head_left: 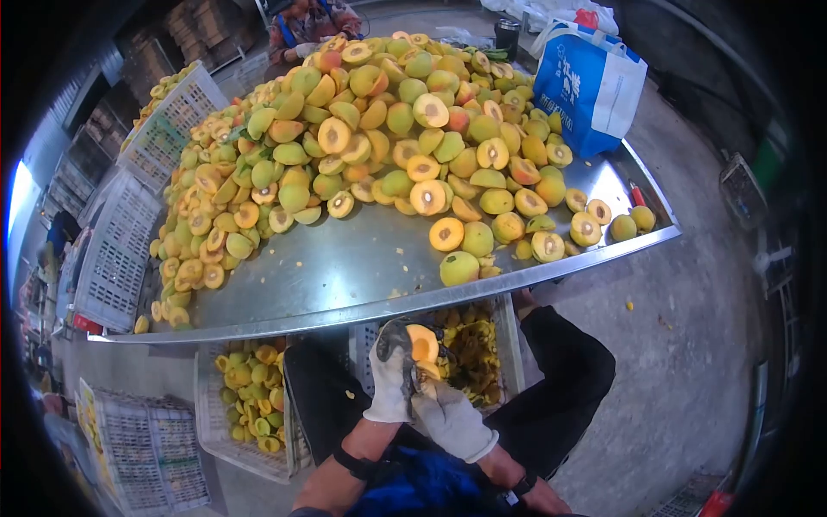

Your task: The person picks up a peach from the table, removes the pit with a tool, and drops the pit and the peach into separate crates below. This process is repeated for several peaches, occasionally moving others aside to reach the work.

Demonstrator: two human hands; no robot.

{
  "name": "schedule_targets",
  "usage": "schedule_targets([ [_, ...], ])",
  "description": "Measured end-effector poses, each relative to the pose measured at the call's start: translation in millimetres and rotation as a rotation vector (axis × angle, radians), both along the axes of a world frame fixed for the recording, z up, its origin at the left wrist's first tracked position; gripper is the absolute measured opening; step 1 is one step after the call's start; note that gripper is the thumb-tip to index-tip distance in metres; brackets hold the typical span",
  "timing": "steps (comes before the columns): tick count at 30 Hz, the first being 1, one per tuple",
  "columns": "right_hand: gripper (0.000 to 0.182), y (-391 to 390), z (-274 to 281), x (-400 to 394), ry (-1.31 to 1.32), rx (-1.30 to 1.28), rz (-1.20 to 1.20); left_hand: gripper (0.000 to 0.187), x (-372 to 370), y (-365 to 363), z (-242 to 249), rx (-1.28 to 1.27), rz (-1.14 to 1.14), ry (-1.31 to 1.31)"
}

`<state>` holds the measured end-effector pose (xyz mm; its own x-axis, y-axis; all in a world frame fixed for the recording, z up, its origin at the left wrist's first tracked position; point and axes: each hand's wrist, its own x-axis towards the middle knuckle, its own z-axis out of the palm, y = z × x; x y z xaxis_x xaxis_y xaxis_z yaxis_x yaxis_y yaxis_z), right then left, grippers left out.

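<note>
My white-gloved left hand (392, 375) is closed around a cut orange-fleshed fruit half (422, 341); my white-gloved right hand (452, 422) sits just below, its grip hidden. They're over a pale plastic crate (510, 345), presumably to catch scraps, with heaped yellow-green fruit (379, 129) handy on the shiny metal surface (336, 267).

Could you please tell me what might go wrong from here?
The orange-fleshed fruit half in the white-gloved left hand might slip, perhaps into the white plastic crate below. The yellow-green fruit near the shiny metal table's edge could roll off. The blue-and-white bag might tip if the fruit heap beside it shifts.
</note>
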<state>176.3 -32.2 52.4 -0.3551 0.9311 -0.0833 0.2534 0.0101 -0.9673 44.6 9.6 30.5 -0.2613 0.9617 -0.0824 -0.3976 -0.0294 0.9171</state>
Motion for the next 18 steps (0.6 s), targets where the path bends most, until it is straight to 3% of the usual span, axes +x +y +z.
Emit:
schedule_targets([
  [2,0.024,-2,3,5,-0.201,0.177,0.020,0.065,0,-1,-8,-0.155,0.152,-0.005],
  [3,0.024,-3,7,7,-0.118,0.175,-0.009,0.071,4,2,17,-0.273,0.228,-0.263],
  [4,0.025,-4,14,9,-0.032,0.172,-0.031,0.075,-14,2,-12,-0.199,0.199,-0.130],
  [6,0.025,0,14,14,-0.013,0.170,-0.056,0.079,-35,4,32,-0.138,0.212,-0.418],
  [8,0.027,-2,9,18,-0.149,0.156,-0.067,0.078,-60,-2,47,-0.200,0.227,-0.246],
  [9,0.027,1,10,15,-0.114,0.157,-0.084,0.081,-75,-9,47,-0.135,0.158,-0.297],
  [11,0.029,4,16,10,-0.045,0.148,-0.111,0.084,-88,-14,44,-0.035,0.032,-0.081],
  [12,0.030,7,18,8,-0.016,0.140,-0.129,0.085,-89,-13,48,0.001,-0.030,0.058],
  [13,0.027,15,20,8,0.051,0.038,0.029,0.087,-81,-14,53,-0.001,-0.037,0.126],
  [15,0.024,24,40,4,0.032,0.101,0.022,0.091,-50,-13,70,-0.001,-0.067,0.247],
  [18,0.024,33,33,6,-0.188,0.207,0.077,0.092,-34,-3,64,0.058,-0.187,0.134],
])
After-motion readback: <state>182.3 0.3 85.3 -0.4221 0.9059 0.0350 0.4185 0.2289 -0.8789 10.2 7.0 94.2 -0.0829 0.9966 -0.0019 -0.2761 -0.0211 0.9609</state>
